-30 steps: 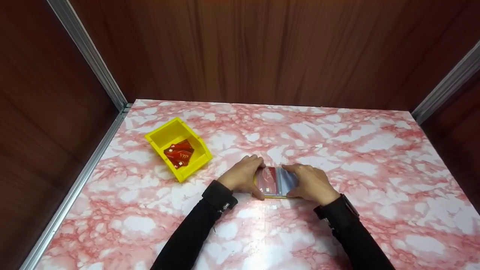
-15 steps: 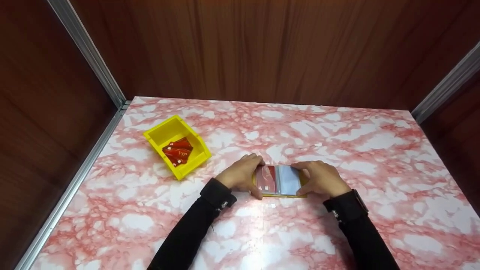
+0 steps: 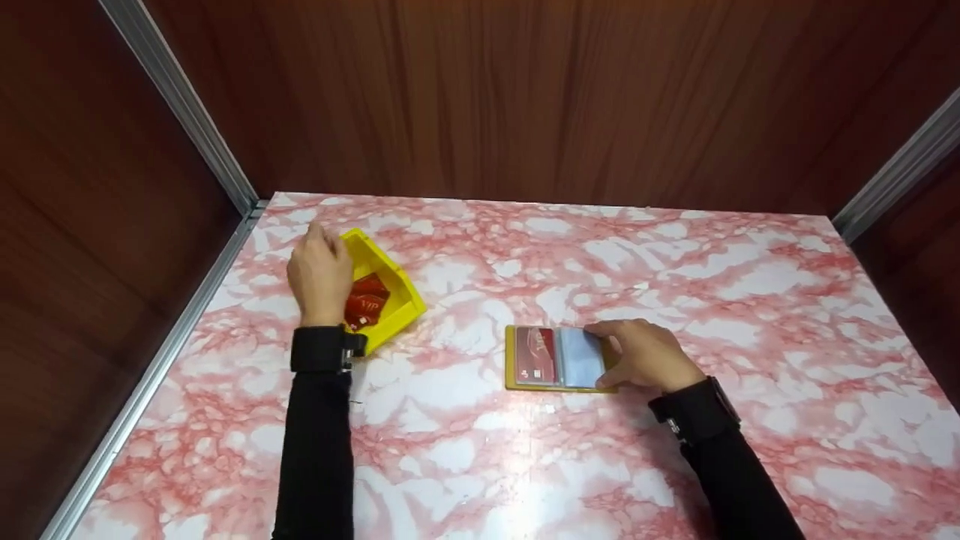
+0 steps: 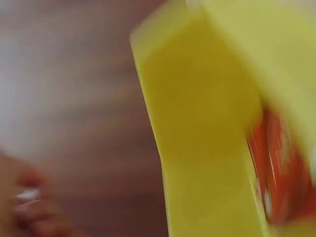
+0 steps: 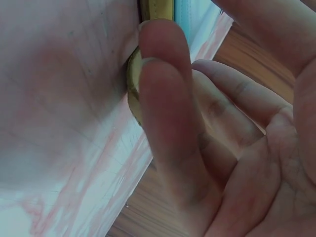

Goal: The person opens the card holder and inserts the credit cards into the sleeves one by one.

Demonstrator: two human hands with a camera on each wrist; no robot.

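A yellow card holder lies spread on the table, with a red card in its left clear sleeve and a bluish clear sleeve on its right. My right hand holds the holder's right end between thumb and fingers. In the right wrist view, fingertips meet the holder's yellow edge. My left hand is over the left side of a yellow bin, fingers loosely bent, no card visible in them. Inside the bin lie several red VIP cards; the hand covers some of them.
The pink-and-white marbled table runs back to a dark wood panel. A metal frame strip borders the left side. The left wrist view is blurred, showing the bin's wall close up.
My left hand has let go of the card holder and moved left and away to the bin. Before that, my right hand slid right along the holder, baring the bluish sleeve.
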